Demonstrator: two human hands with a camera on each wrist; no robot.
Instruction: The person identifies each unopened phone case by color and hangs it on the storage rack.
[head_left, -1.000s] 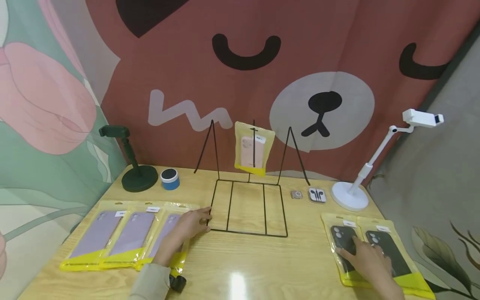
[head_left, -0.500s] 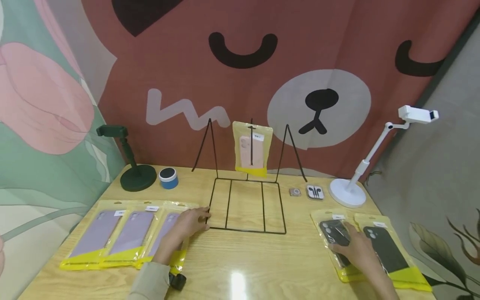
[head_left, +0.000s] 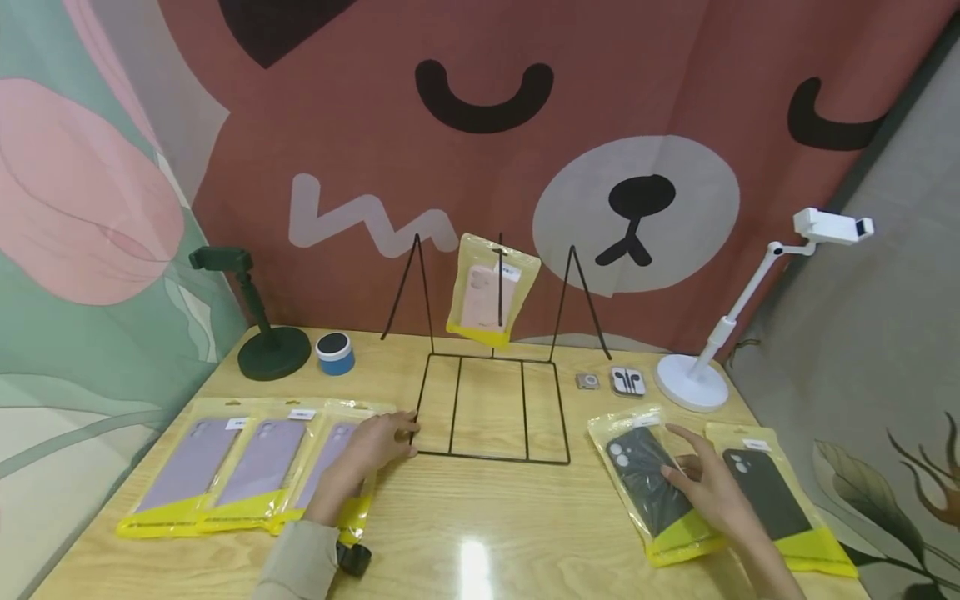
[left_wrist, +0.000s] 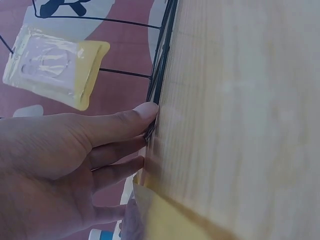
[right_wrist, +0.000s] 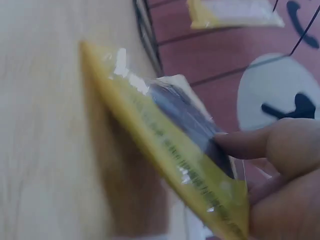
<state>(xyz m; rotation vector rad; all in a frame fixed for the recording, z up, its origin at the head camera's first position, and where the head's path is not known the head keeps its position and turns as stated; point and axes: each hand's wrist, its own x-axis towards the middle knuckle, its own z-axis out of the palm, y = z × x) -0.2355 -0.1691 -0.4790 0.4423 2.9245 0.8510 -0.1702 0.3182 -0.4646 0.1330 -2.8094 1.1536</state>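
My left hand (head_left: 373, 446) pinches the left edge of a black wire display rack (head_left: 489, 457) between thumb and fingers; in the left wrist view its thumb (left_wrist: 127, 120) lies against the wire. On the rack's middle hook hangs a bagged pink phone case (head_left: 483, 296), slightly tilted. My right hand (head_left: 712, 487) holds the right side of a bagged black phone case (head_left: 645, 475), thumb on its front. In the right wrist view this bag (right_wrist: 175, 140) stands tilted, apart from the table at its yellow end. Another bagged black phone case (head_left: 768, 492) lies beside it.
Several bagged purple phone cases (head_left: 191, 462) lie at the left. Behind them are a dark green stand (head_left: 273, 354) and a blue-white jar (head_left: 335, 354). Boxed earphones (head_left: 627, 381), a small square gadget (head_left: 587, 381) and a white stand (head_left: 692, 383) stand at the back right.
My right hand has lifted the left bagged black case off the table and moved it leftward, away from the other one. The pink case's bag has swung on its hook. The left hand stays put.
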